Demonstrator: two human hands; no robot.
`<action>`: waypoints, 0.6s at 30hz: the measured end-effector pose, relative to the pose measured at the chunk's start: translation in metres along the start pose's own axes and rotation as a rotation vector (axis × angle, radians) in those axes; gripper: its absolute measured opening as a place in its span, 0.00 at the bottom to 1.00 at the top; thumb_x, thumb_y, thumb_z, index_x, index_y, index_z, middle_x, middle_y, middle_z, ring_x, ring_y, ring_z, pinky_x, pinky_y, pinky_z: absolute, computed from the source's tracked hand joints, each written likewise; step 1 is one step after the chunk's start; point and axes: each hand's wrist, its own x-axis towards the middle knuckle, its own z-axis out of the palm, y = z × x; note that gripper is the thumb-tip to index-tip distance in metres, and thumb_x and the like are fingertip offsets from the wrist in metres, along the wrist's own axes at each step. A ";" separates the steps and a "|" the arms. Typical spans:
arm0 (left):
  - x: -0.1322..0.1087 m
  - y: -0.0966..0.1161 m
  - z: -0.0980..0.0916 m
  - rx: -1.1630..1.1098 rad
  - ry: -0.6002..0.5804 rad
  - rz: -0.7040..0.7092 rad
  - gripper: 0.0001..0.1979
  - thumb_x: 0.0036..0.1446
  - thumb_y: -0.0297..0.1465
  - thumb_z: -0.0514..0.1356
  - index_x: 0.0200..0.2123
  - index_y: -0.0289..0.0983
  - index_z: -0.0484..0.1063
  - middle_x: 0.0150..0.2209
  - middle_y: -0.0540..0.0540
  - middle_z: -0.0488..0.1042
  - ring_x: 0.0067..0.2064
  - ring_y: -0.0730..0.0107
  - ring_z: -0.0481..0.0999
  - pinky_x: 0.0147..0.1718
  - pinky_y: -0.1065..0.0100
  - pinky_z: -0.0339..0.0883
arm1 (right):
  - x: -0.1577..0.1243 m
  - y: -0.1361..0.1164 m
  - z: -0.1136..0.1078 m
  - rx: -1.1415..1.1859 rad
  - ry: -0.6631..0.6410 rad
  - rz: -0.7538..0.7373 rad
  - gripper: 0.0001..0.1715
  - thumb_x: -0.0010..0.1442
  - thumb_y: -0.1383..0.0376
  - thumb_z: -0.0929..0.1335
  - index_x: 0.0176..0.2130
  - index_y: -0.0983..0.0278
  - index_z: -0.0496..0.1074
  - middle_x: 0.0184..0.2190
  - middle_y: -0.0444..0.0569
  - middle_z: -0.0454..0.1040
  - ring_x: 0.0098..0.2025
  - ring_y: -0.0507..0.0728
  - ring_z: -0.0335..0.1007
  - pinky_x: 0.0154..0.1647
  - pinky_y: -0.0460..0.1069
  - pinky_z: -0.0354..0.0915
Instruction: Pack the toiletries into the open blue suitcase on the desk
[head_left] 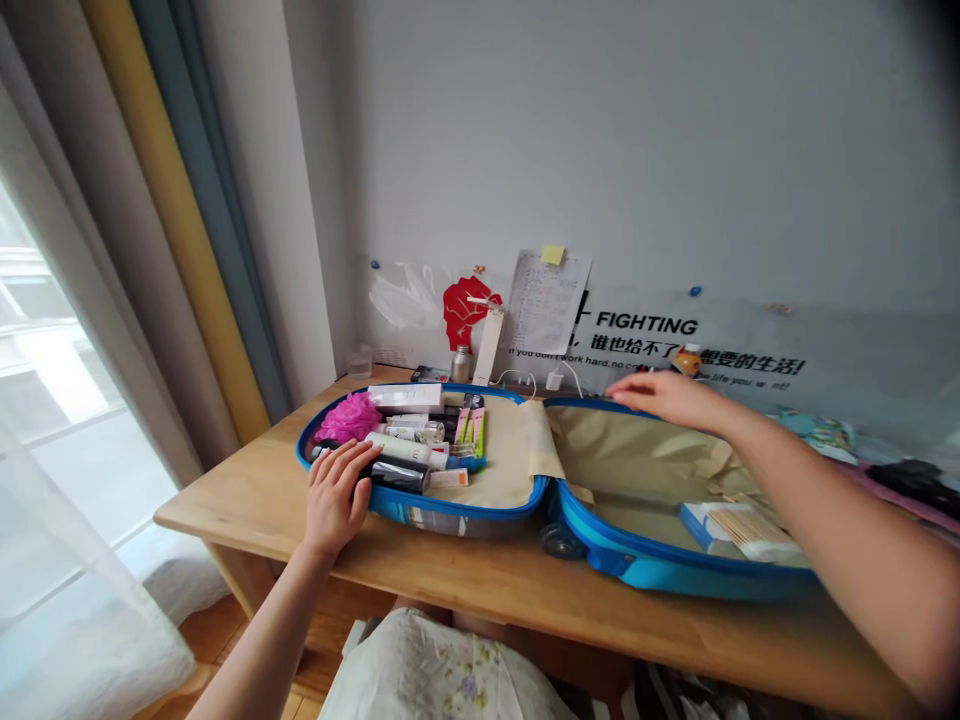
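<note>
An opened blue suitcase (pixel 457 512) lies across the desk in two halves. My left hand (pixel 339 492) rests on the front rim of its left half, fingers laid out over the edge beside a black cylindrical container (pixel 400 474). Around it are a pink bath puff (pixel 349 416), a white box (pixel 406 398), a pale tube (pixel 399 447) and several small packages. Over the back rim of the right half hovers my right hand (pixel 654 394), fingers stretched leftward with nothing visible in them. Below it, inside that half, lie a blue-and-white box (pixel 706 528) and bundled cotton swabs (pixel 746 525).
The wooden desk (pixel 225 500) stands against a grey wall. Behind the suitcase are a silver bottle (pixel 460 364), a tall white box (pixel 489 345), a white charger (pixel 554 381) and a clear cup (pixel 359 360). Cloth items (pixel 817 432) lie at right; curtains (pixel 161 220) hang at left.
</note>
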 end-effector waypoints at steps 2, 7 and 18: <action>0.000 0.000 0.000 -0.007 -0.001 -0.005 0.20 0.66 0.37 0.47 0.54 0.41 0.71 0.52 0.42 0.76 0.57 0.57 0.70 0.58 0.56 0.55 | -0.029 0.038 -0.001 -0.129 -0.136 0.142 0.07 0.50 0.60 0.72 0.30 0.60 0.80 0.35 0.56 0.82 0.33 0.58 0.78 0.35 0.50 0.70; 0.001 0.000 0.000 -0.012 0.014 0.016 0.19 0.66 0.36 0.47 0.54 0.41 0.71 0.52 0.42 0.76 0.56 0.58 0.71 0.57 0.57 0.55 | -0.093 0.107 0.017 -0.312 -0.234 0.528 0.12 0.39 0.59 0.77 0.18 0.58 0.73 0.39 0.65 0.80 0.40 0.64 0.79 0.44 0.54 0.70; 0.001 0.001 -0.001 0.011 -0.012 -0.004 0.20 0.66 0.36 0.46 0.53 0.40 0.71 0.52 0.42 0.76 0.57 0.58 0.70 0.58 0.57 0.55 | -0.109 0.128 0.034 -0.437 -0.235 0.612 0.31 0.38 0.60 0.73 0.46 0.58 0.76 0.39 0.63 0.80 0.46 0.72 0.77 0.47 0.59 0.71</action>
